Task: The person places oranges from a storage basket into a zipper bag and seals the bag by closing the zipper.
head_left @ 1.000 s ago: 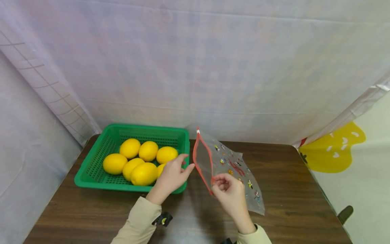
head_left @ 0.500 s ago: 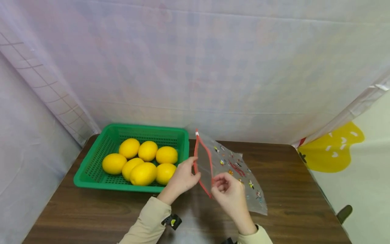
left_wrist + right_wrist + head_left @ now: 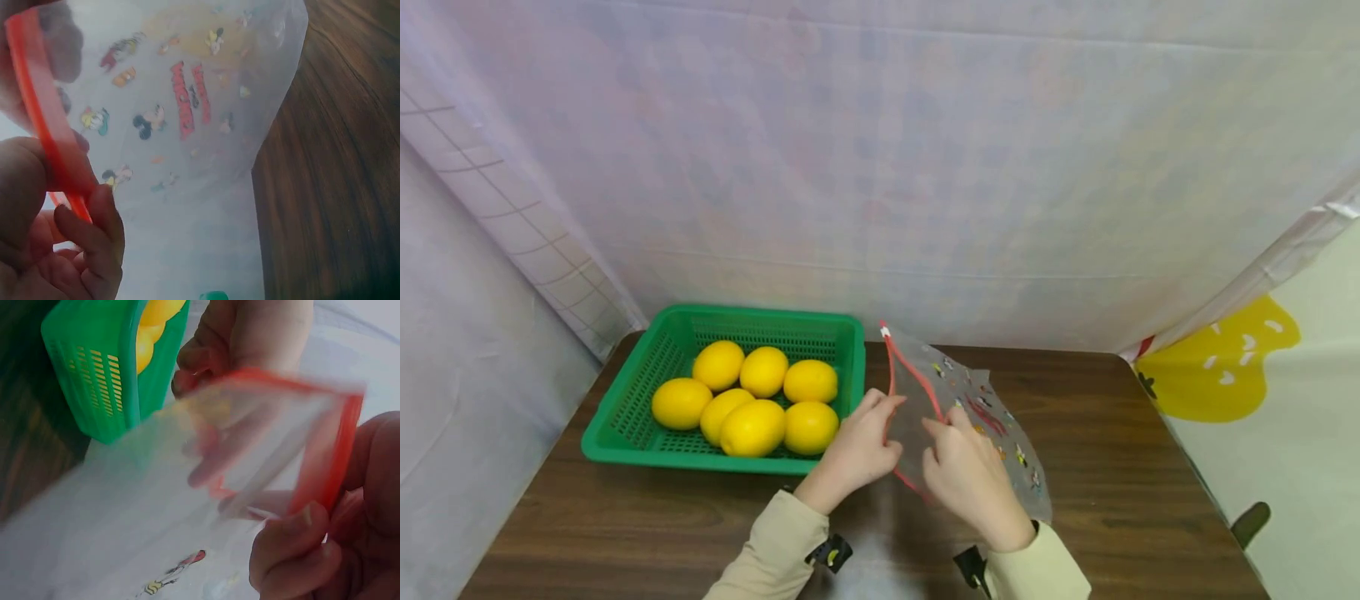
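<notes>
We see the left hand (image 3: 861, 442) and the right hand (image 3: 973, 479) at the mouth of a see-through plastic bag with small cartoon prints (image 3: 992, 417), each pinching one side of its red zip strip (image 3: 917, 375). As we judge it, the hands grip opposite sides because such thin film would sag shut by itself, and pulling both ways keeps the lips parted. The bag is just right of a green perforated plastic basket (image 3: 700, 461), its mouth near the basket's side wall and its body trailing to the right; we take this to keep both within easy reach. A white slider (image 3: 885, 332) sits at the strip's far end, which probably leaves the lips free to spread. Seven smooth yellow lemon-shaped fruits (image 3: 754, 428) lie loosely in the basket, where the raised walls likely stop them rolling. Beneath everything, we have a dark brown wood-grain table (image 3: 1120, 450). A pale, faintly checked cloth (image 3: 880, 167) hangs behind it, and at the right a yellow printed shape with white marks (image 3: 1221, 367) shows on whitish fabric. We cannot tell what the dark rounded thing (image 3: 1250, 527) below it is.
</notes>
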`<state>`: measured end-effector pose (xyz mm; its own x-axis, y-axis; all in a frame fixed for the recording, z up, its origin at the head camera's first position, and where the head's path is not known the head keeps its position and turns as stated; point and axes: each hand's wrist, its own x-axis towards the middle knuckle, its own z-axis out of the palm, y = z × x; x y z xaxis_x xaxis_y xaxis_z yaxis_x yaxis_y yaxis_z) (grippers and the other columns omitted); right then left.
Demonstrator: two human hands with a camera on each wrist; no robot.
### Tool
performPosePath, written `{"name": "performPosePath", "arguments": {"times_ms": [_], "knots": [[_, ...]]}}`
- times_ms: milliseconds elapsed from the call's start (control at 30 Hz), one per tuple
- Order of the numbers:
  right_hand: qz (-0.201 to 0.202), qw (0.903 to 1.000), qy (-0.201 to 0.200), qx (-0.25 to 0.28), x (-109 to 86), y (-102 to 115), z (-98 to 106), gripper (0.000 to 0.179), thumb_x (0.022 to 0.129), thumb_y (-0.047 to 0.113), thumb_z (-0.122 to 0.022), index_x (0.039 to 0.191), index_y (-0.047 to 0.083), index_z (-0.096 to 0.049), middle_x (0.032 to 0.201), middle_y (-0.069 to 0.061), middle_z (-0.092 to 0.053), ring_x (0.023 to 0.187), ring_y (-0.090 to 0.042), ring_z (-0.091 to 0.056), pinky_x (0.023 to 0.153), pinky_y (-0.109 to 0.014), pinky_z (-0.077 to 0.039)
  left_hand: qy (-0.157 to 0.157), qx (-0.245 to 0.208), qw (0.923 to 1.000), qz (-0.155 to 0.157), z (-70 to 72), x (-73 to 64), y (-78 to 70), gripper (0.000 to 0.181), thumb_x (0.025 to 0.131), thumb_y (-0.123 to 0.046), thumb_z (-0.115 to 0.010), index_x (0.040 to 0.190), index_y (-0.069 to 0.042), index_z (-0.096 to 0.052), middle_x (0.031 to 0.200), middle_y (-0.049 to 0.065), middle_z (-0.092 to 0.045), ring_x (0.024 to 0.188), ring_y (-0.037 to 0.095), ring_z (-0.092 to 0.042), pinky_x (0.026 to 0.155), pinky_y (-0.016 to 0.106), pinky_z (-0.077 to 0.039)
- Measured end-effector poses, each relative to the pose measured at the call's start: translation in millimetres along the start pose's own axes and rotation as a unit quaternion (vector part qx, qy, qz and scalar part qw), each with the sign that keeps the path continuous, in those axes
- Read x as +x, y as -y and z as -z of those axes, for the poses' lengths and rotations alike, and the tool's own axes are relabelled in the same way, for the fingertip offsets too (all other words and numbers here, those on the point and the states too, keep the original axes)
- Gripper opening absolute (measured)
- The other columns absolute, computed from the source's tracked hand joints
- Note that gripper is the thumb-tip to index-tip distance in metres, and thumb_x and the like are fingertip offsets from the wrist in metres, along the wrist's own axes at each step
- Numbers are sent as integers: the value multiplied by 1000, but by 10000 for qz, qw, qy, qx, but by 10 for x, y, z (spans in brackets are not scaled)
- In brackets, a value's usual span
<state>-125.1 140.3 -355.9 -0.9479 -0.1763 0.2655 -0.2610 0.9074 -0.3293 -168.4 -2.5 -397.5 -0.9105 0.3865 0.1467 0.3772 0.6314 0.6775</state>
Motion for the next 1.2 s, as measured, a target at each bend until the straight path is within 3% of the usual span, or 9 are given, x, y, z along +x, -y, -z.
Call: {"name": "performPosePath", "arguments": {"times_ms": [133, 200, 300, 433, 667, 1000, 1200], "knots": [[91, 9987, -153, -481, 47, -20, 59, 34, 64, 1, -59, 97, -1, -69, 86, -14, -62, 53, -28, -56, 41, -34, -41, 44, -30, 10000, 59, 1, -11, -3, 53, 73, -4, -57, 126, -4, -51, 92, 3, -43, 48, 8, -32, 43, 18, -31], [19, 9981, -96, -601, 67, -35, 108, 43, 62, -1, -58, 104, 0, -66, 86, -15, -64, 50, -26, -54, 38, -33, -38, 15, -15, 9999, 99, 6, -14, 7, 53, 74, -9, -64, 124, -3, -52, 92, 3, -43, 51, 8, -36, 46, 18, -35], [-182, 9974, 135, -689, 89, -58, 202, 58, 58, -1, -57, 117, 3, -57, 74, -13, -61, 45, -22, -47, 36, -31, -33, -36, 56, 9999, 117, 12, -17, 33, 59, 70, -16, -73, 123, -1, -52, 92, 3, -44, 59, 8, -42, 54, 18, -40], [-431, 9960, 295, -723, 98, -114, 325, 65, 56, 1, -58, 119, 6, -46, 60, -8, -51, 42, -21, -42, 36, -32, -31, -22, 77, 10000, 43, 19, -22, 58, 75, 63, -14, -78, 128, 2, -46, 94, 5, -45, 66, 10, -44, 61, 20, -43], [-768, 9945, 390, -603, 90, -267, 511, 64, 59, 13, -66, 119, 10, -46, 64, -6, -50, 51, -25, -50, 41, -38, -37, 220, -234, 9991, 277, 23, -19, 55, 95, 57, -11, -82, 137, -1, -31, 111, 11, -46, 65, 9, -48, 66, 23, -46], [-1046, 9914, 678, -408, 40, -490, 593, 48, 61, 19, -67, 105, 15, -48, 70, -2, -46, 59, -17, -45, 47, -30, -32, 336, -337, 9978, 453, 68, 7, 4, 90, 60, -10, -79, 135, -2, -30, 114, 13, -46, 87, 21, -52, 74, 32, -47], [-1167, 9905, 599, -401, -1, -534, 587, 39, 59, 21, -68, 94, 17, -50, 73, -5, -45, 59, -20, -47, 44, -32, -33, 347, -323, 9979, 443, 13, -7, -8, 89, 60, -13, -80, 134, -2, -31, 115, 11, -45, 82, 18, -52, 72, 28, -47]]}}
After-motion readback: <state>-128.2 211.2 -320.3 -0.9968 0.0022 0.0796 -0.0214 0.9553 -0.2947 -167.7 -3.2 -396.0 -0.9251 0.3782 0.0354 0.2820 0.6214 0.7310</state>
